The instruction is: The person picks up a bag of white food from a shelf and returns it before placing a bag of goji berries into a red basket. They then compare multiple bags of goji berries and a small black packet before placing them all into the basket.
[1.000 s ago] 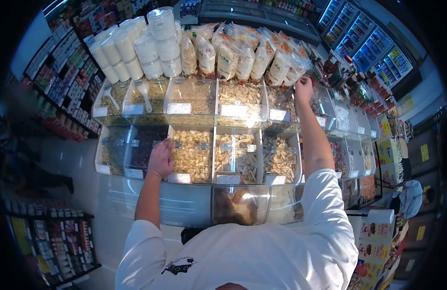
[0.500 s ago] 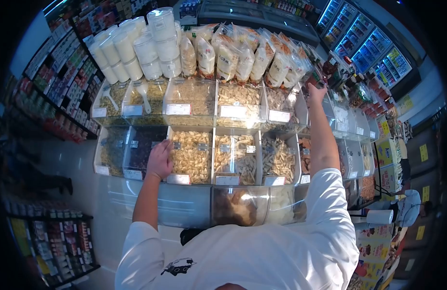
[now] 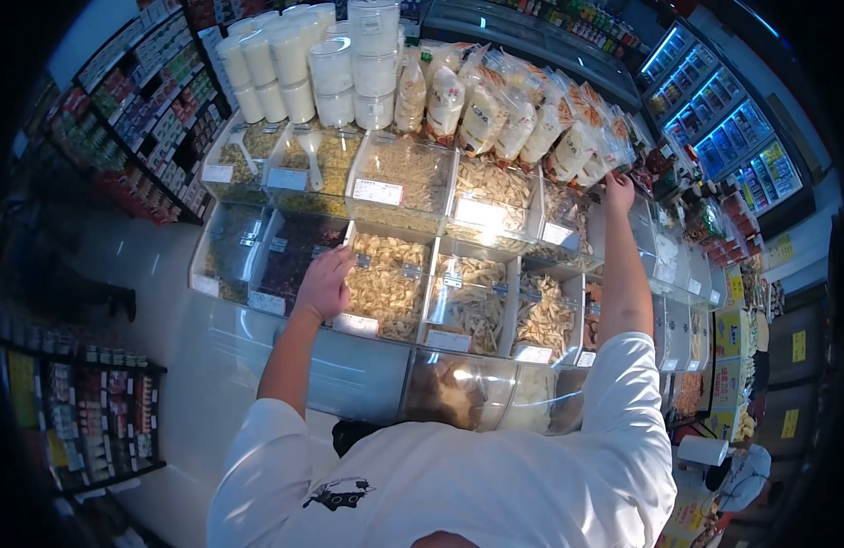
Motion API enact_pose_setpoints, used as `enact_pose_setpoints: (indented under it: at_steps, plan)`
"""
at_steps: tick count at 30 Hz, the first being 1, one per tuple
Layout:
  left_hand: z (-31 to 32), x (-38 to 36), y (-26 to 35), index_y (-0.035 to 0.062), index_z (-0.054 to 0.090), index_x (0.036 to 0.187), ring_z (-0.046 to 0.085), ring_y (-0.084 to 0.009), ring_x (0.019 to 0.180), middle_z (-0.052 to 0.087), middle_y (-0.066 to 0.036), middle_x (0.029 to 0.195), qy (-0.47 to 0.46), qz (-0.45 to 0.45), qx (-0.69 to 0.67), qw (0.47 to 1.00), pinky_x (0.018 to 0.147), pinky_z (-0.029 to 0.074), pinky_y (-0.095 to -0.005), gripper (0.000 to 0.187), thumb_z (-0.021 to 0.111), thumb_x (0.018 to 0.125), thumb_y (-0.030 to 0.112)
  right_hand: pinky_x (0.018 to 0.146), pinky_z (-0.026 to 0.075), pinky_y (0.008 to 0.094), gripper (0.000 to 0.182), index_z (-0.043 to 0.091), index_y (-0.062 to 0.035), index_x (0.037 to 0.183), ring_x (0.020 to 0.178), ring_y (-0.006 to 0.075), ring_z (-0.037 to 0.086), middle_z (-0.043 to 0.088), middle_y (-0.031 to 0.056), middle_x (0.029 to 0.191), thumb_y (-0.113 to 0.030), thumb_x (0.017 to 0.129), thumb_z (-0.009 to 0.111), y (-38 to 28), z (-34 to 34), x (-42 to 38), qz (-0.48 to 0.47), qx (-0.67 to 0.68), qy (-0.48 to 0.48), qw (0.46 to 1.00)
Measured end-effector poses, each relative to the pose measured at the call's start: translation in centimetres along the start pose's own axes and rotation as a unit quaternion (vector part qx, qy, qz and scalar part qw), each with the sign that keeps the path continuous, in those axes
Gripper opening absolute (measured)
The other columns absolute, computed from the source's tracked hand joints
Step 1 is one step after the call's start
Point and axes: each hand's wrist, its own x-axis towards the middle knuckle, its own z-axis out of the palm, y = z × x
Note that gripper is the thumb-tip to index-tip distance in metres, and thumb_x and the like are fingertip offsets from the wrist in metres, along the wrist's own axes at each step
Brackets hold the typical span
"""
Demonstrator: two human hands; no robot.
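Note:
My left hand [image 3: 325, 285] rests on the divider between a bin of dark dried goods [image 3: 294, 248] and a bin of pale dried slices [image 3: 385, 297], fingers stretched out and nothing visible in it. Over at the right, my right hand [image 3: 617, 194] is at the end of the row of plastic bags [image 3: 568, 151], its fingers curled at the lower edge of the last bag. What those fingers hold, if anything, is too small to make out. Clear lids cover the bins, and price labels [image 3: 378, 192] sit along their fronts.
Stacked white-filled tubs [image 3: 332, 78] stand at the back left. Two white scoops [image 3: 310, 155] lie on the upper bins. Drinks fridges [image 3: 723, 110] are at the back right, store shelves [image 3: 148, 91] at the left. Another person [image 3: 743, 477] is at the lower right.
The view has turned, so the bins now slant down to the right. My right hand has moved from the jars to the last bags. My left hand remains by the same divider.

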Motion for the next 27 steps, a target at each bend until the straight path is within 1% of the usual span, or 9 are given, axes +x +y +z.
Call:
enact_pose_setpoints:
  at_steps: [2, 6, 10, 12, 13, 17, 21, 24, 27]
  plan:
    - [0.3, -0.3, -0.4, 0.0053, 0.062, 0.123, 0.050, -0.0349, 0.132, 0.057, -0.017, 0.136, 0.002, 0.003, -0.004, 1.000, 0.111, 0.039, -0.0482, 0.051, 0.062, 0.072, 0.004, 0.084, 0.053, 0.0299, 0.052, 0.061, 0.0033, 0.125, 0.097, 0.0182, 0.069, 0.072, 0.0111, 0.112, -0.014, 0.079, 0.080, -3.4, -1.4, -3.0, 0.013, 0.040, -0.039, 0.998]
    - [0.4, -0.6, -0.4, 0.0045, 0.062, 0.126, 0.050, -0.0357, 0.132, 0.056, -0.018, 0.137, 0.020, 0.009, 0.000, 1.000, 0.110, 0.039, -0.0479, 0.056, 0.062, 0.070, 0.004, 0.088, 0.051, 0.0294, 0.045, 0.063, 0.0004, 0.123, 0.102, 0.0177, 0.067, 0.071, 0.0093, 0.111, -0.004, 0.079, 0.072, 1.5, -0.8, 0.8, -0.047, -0.027, -0.053, 0.997]
    - [0.4, -0.8, -0.4, 0.0033, 0.062, 0.126, 0.050, -0.0358, 0.132, 0.055, -0.020, 0.138, 0.015, -0.013, -0.018, 1.000, 0.110, 0.040, -0.0493, 0.060, 0.066, 0.066, 0.005, 0.090, 0.048, 0.0297, 0.039, 0.066, 0.0024, 0.117, 0.100, 0.0159, 0.065, 0.071, 0.0073, 0.112, -0.009, 0.081, 0.074, 8.3, 0.2, 5.9, -0.056, 0.142, -0.140, 0.978]
    - [0.2, -0.7, -0.6, 0.0028, 0.061, 0.126, 0.050, -0.0352, 0.132, 0.055, -0.020, 0.136, 0.005, -0.002, -0.025, 1.000, 0.110, 0.040, -0.0489, 0.062, 0.067, 0.064, 0.007, 0.097, 0.047, 0.0332, 0.059, 0.056, 0.0057, 0.133, 0.111, 0.0227, 0.063, 0.066, 0.0128, 0.125, -0.016, 0.083, 0.080, 12.0, 0.1, 9.0, -0.078, 0.047, -0.154, 0.984]
    - [0.5, -0.6, -0.6, 0.0023, 0.061, 0.125, 0.050, -0.0354, 0.131, 0.055, -0.019, 0.136, 0.000, 0.004, -0.024, 1.000, 0.110, 0.040, -0.0489, 0.062, 0.067, 0.064, 0.008, 0.101, 0.045, 0.0335, 0.064, 0.053, 0.0057, 0.137, 0.118, 0.0252, 0.061, 0.063, 0.0164, 0.132, -0.018, 0.084, 0.080, 8.0, -0.9, 5.3, -0.047, -0.016, -0.079, 0.996]
    - [0.6, -0.7, -0.8, 0.0014, 0.061, 0.125, 0.050, -0.0362, 0.130, 0.056, -0.019, 0.134, 0.012, 0.009, -0.023, 1.000, 0.108, 0.041, -0.0491, 0.062, 0.067, 0.063, 0.008, 0.106, 0.044, 0.0342, 0.061, 0.050, 0.0048, 0.141, 0.124, 0.0250, 0.058, 0.058, 0.0179, 0.139, -0.021, 0.090, 0.071, 7.9, -3.3, 1.9, -0.100, -0.024, -0.054, 0.993]
    - [0.9, -1.0, -1.0, 0.0016, 0.060, 0.125, 0.049, -0.0362, 0.131, 0.056, -0.019, 0.134, 0.033, 0.035, -0.042, 0.998, 0.109, 0.040, -0.0488, 0.060, 0.066, 0.066, 0.010, 0.105, 0.045, 0.0353, 0.046, 0.051, 0.0031, 0.140, 0.121, 0.0265, 0.059, 0.059, 0.0174, 0.135, -0.008, 0.096, 0.059, 9.8, -7.9, -7.1, -0.183, 0.038, -0.034, 0.982]
    - [2.1, -1.4, -1.4, 0.0040, 0.058, 0.129, 0.044, -0.0346, 0.135, 0.052, -0.018, 0.140, 0.001, -0.012, -0.018, 1.000, 0.114, 0.034, -0.0476, 0.056, 0.063, 0.074, 0.014, 0.101, 0.047, 0.0370, 0.044, 0.050, 0.0039, 0.139, 0.116, 0.0277, 0.060, 0.059, 0.0181, 0.132, -0.002, 0.096, 0.056, 7.0, -15.0, -21.4, -0.173, 0.022, -0.032, 0.984]
    - [1.2, -1.2, -0.8, 0.0038, 0.058, 0.129, 0.045, -0.0345, 0.134, 0.052, -0.018, 0.140, -0.003, -0.008, 0.002, 1.000, 0.114, 0.034, -0.0479, 0.055, 0.063, 0.075, 0.015, 0.099, 0.048, 0.0376, 0.043, 0.052, 0.0041, 0.135, 0.114, 0.0283, 0.060, 0.059, 0.0178, 0.128, 0.005, 0.092, 0.053, 12.0, -22.3, -34.5, -0.150, 0.023, -0.005, 0.988]
